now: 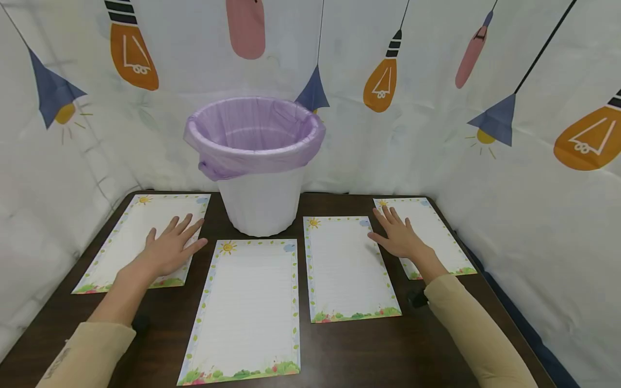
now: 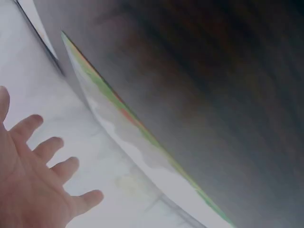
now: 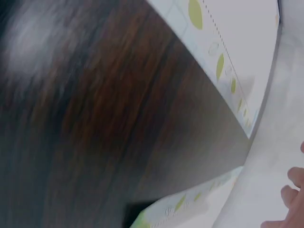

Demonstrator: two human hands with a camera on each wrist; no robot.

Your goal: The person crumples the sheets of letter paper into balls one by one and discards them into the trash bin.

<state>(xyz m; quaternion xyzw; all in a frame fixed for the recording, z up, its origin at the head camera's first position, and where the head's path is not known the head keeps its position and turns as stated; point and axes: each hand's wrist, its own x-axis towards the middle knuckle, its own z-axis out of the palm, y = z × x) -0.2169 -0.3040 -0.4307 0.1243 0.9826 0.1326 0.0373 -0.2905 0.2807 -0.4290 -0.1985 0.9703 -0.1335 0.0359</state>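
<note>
My left hand (image 1: 170, 250), fingers spread, is over a lined sheet of paper (image 1: 126, 242) with a sun and leaf border at the far left. The left wrist view shows the same hand (image 2: 38, 175) with its fingers apart and nothing in them. Spread out as well, my right hand (image 1: 400, 237) is over the gap between the inner right sheet (image 1: 344, 269) and the far right sheet (image 1: 436, 231). Only some fingertips (image 3: 297, 178) show in the right wrist view. Another sheet (image 1: 252, 307) lies near the front middle. Whether either hand touches paper I cannot tell.
A white bin (image 1: 262, 199) with a purple liner bag (image 1: 262, 159) stands at the back of the dark wooden table (image 1: 349, 355). Behind it hangs a white cloth (image 1: 427, 70) printed with lamps and bulbs. A small black object (image 1: 417, 298) is by the right wrist.
</note>
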